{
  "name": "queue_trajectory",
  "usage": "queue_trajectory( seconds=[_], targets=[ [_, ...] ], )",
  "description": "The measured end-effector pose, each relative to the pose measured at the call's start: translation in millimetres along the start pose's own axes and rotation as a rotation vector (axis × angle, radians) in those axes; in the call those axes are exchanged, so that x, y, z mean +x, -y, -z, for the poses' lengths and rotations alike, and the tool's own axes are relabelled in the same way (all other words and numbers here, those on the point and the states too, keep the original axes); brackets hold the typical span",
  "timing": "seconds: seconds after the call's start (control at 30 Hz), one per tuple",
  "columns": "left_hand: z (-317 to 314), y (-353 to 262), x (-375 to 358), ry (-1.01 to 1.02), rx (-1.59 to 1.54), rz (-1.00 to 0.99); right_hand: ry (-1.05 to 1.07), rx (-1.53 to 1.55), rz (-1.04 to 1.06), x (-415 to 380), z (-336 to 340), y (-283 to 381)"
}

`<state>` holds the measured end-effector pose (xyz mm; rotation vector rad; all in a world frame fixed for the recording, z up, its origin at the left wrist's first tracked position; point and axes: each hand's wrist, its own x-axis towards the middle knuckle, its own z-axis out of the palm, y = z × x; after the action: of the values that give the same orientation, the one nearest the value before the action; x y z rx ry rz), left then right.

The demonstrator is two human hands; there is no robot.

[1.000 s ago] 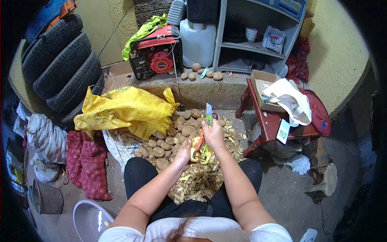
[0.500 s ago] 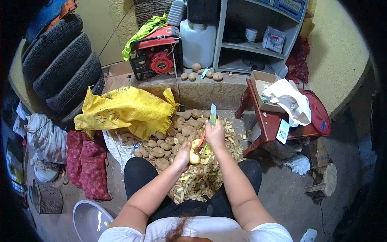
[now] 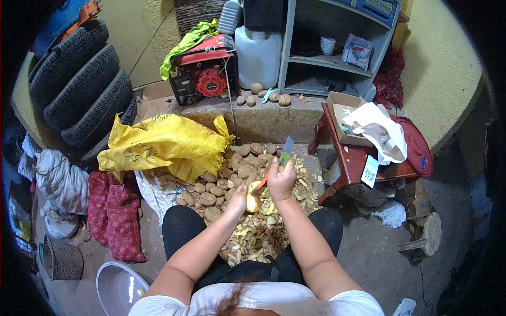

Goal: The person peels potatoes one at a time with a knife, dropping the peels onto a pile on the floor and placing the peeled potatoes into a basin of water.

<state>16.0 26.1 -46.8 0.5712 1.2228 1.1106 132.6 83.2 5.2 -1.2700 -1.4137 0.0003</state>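
Observation:
My left hand (image 3: 239,201) is wrapped round a peeled yellow potato (image 3: 253,203), held above the heap between my knees. My right hand (image 3: 282,181) grips an orange peeler (image 3: 260,183), whose front end lies against the top of that potato. Out of the far side of the right fist sticks a flat grey-blue piece (image 3: 288,144) with a green part at its base. Unpeeled brown potatoes (image 3: 245,171) lie piled just beyond my hands. Below them spreads a heap of potato peelings (image 3: 253,239).
A yellow sack (image 3: 163,145) lies left of the potatoes, with red mesh bags (image 3: 118,218) nearer me. At lower left stands a plastic basin (image 3: 118,289) with a pale piece inside. A red stool (image 3: 345,171) carrying a box and phone stands right. A generator (image 3: 205,68) sits behind.
My right hand has shifted slightly downward and turned, so the flat piece now leans right. The peeler stays at the potato, and my left hand has barely moved.

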Motion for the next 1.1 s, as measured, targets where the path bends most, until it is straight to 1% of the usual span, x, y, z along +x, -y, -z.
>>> queue_trajectory(
  seconds=[0.07, 0.1, 0.13, 0.17, 0.2, 0.23, 0.3, 0.33, 0.37, 0.43, 0.47, 0.5, 0.6, 0.63, 0.7, 0.73, 0.77, 0.83, 0.87, 0.9, 0.97, 1.1],
  targets=[
    [-3.1, 2.8, 1.8, -0.111, -0.039, 0.134, -0.004, 0.009, 0.017, -1.4, -2.7, -3.6],
    [-3.0, 1.7, 2.0, -0.111, -0.037, 0.133, -0.007, 0.017, 0.035, -2.6, -4.3, -6.5],
    [-2.9, 0.4, 2.0, -0.122, -0.097, 0.23, -0.008, 0.016, 0.035, -4.9, -5.3, -9.8],
    [-2.0, -0.9, 2.1, -0.135, -0.158, 0.326, 0.0, -0.027, 0.094, -7.6, -6.6, -12.7],
    [1.4, 1.0, 5.5, -0.137, -0.159, 0.323, 0.007, -0.068, 0.153, -7.5, -6.8, -12.5],
    [5.8, 4.9, 11.0, -0.109, -0.194, 0.359, 0.007, -0.066, 0.154, -2.7, -5.8, -14.9],
    [12.7, 7.2, 15.4, -0.081, -0.231, 0.395, -0.101, -0.049, 0.087, 15.1, 0.1, -24.0],
    [15.0, 5.3, 16.3, -0.069, -0.277, 0.394, -0.122, -0.099, -0.071, 22.1, 2.1, -27.7],
    [16.3, 3.1, 17.6, -0.055, -0.322, 0.393, -0.122, -0.099, -0.069, 27.4, 1.6, -37.4],
    [11.3, -11.4, 5.2, -0.02, -0.326, 0.369, -0.094, 0.164, -0.563, 34.0, -1.1, -57.5],
    [8.9, -15.7, 0.8, 0.014, -0.329, 0.347, 0.023, 0.128, -0.629, 32.2, 0.6, -62.5],
    [7.6, -13.6, 2.0, 0.017, -0.33, 0.349, 0.021, 0.125, -0.628, 29.6, 1.1, -58.8],
    [6.8, -0.3, 9.3, -0.006, -0.255, 0.196, 0.012, 0.204, -0.396, 19.0, -8.8, -39.1],
    [6.3, 5.3, 11.9, -0.007, -0.257, 0.196, 0.014, 0.205, -0.396, 17.0, -10.3, -33.3],
    [6.3, 19.2, 19.1, -0.062, -0.147, 0.011, 0.044, 0.247, -0.374, 13.8, -7.7, -19.1],
    [7.8, 25.1, 25.5, -0.047, -0.055, -0.122, 0.085, 0.228, -0.395, 13.5, -2.7, -8.3],
    [9.3, 33.8, 28.2, -0.045, -0.054, -0.121, 0.084, 0.227, -0.395, 9.6, -4.1, -6.5],
    [-13.4, 3.3, -8.3, -0.057, -0.11, -0.014, 0.074, 0.064, -0.2, 3.3, -6.4, -5.9],
    [7.6, 39.4, 25.2, -0.024, -0.013, -0.09, 0.034, -0.056, -0.083, 2.2, -7.0, -5.9],
    [3.7, 36.4, 21.3, -0.025, -0.013, -0.09, 0.035, -0.056, -0.083, 1.0, -9.9, -9.8],
    [-9.4, 22.6, 5.6, -0.136, -0.063, -0.061, 0.041, -0.038, -0.158, -1.6, -17.2, -20.7],
    [-19.7, -1.9, -9.4, -0.071, -0.133, -0.004, 0.024, -0.044, -0.216, 5.5, -16.5, -24.9]
  ],
)
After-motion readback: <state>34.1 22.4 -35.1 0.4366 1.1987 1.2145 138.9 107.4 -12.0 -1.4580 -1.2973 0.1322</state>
